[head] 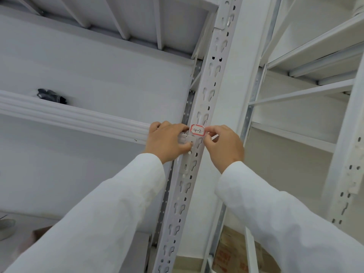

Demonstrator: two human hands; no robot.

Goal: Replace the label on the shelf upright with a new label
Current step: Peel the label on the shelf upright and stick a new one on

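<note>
White steel fills your view: the shelf upright (199,134) runs slanted from bottom centre to top right, punched with keyhole slots. On its face sits the label (198,131), a small white sticker with a red border and "4-2" handwritten on it. Your right hand (224,144) has its thumb and forefinger curled in a pinch at the label's right edge, the other fingers folded loosely behind. Your left hand (167,140) meets the label's left edge with its forefinger, and its thumb and fingers are curled round a pale sheet (186,139) held just below the label, against the upright; whether that sheet is backing paper or a strip of stickers cannot be told. Both of your arms wear white sleeves (285,223).

To the left, a shelf beam (74,115) reaches toward the upright, with a dark bundle (52,96) lying on the shelf behind it. Another white rack (315,56) stands to the right. Low down, a cardboard box (236,255) with red printing sits beside the upright's foot
</note>
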